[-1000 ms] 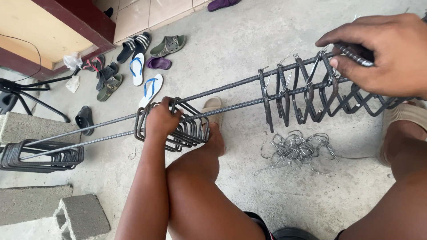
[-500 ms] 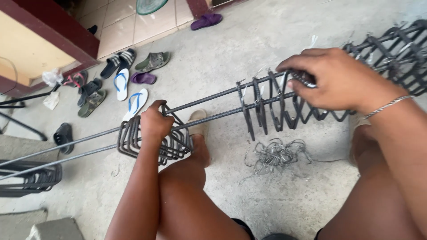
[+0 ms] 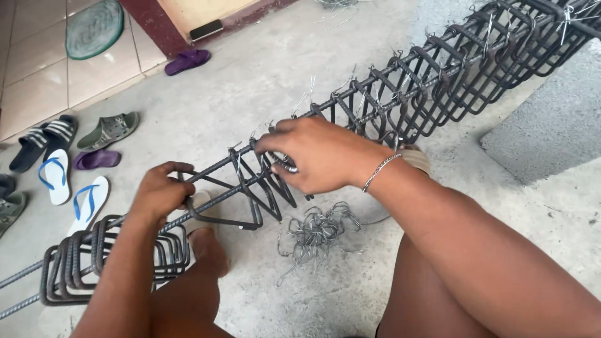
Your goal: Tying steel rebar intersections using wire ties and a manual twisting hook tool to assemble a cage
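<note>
Steel rods (image 3: 213,191) run in a long slant from lower left to upper right in the head view, just above a concrete floor (image 3: 263,81), with square steel rings threaded over them. These rods are the landmark for what follows.

Along the upper right stretch of the rods, many tied rings (image 3: 457,69) stand in a close row, each with thin wire ends sticking up where it meets a rod. That part looks finished.

At the lower left end of the rods, a bunch of loose rings (image 3: 81,266) hangs packed together with no wire on them, so a good share seems left to do.

The left hand (image 3: 159,191) is closed around one ring (image 3: 241,209) at the middle of the rods, just to the right of the loose bunch, holding it upright. The right hand (image 3: 319,156) sits on the rods beside that ring, fingers curled around a small metal tool (image 3: 285,164) at the joint; how tightly it grips I cannot tell. The hands are close together but not touching.

Below the rods, on the floor, lies a tangled pile of short wires (image 3: 319,228). Above the rods on the left, several sandals (image 3: 87,203) are scattered. To the right, under the tied rings, stands a grey concrete block (image 3: 551,125).
</note>
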